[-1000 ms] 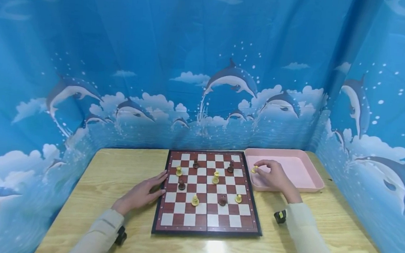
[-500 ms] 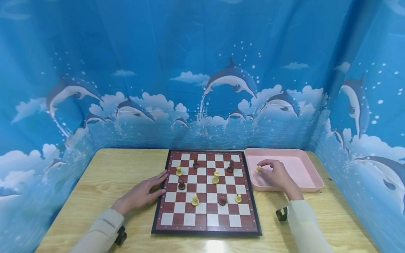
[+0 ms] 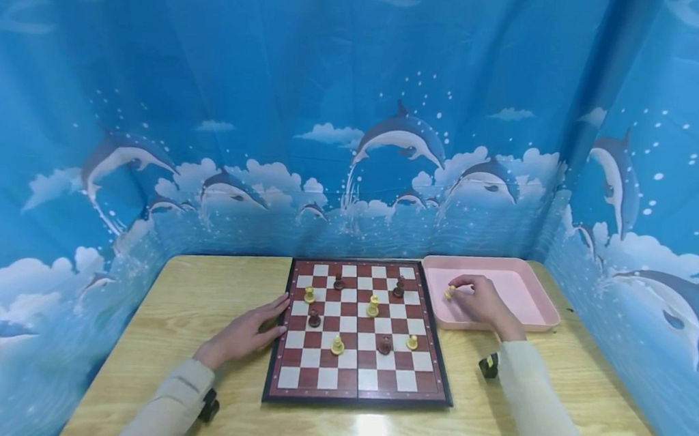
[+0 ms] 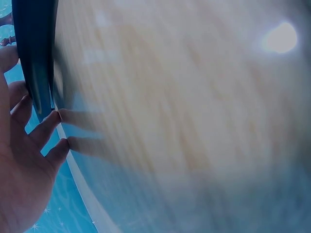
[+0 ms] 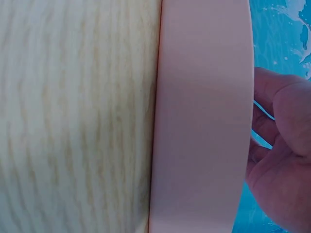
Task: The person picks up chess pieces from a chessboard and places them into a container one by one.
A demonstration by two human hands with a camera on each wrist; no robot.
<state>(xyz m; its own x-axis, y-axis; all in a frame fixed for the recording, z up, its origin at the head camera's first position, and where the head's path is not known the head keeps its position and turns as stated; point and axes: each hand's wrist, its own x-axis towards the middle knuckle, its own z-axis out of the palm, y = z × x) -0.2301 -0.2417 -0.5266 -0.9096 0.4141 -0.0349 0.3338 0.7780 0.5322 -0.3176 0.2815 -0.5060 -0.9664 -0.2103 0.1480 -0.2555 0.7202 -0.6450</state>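
My right hand pinches a small yellow chess piece over the left part of the pink tray. In the right wrist view the tray's wall hides the fingertips and the piece. My left hand rests at the left edge of the folding chessboard, its fingers touching the dark rim. Several yellow and dark brown chess pieces stand spread over the board, among them a tall yellow piece near the middle and a dark knight-like piece on the right half.
The board and tray sit side by side on a wooden table. A blue dolphin-print curtain closes off the back and both sides. Each wrist wears a small black camera, such as the right wrist camera.
My right hand has shifted slightly to the right with the yellow chess piece, farther over the tray. The left hand and the pieces on the board have stayed put.
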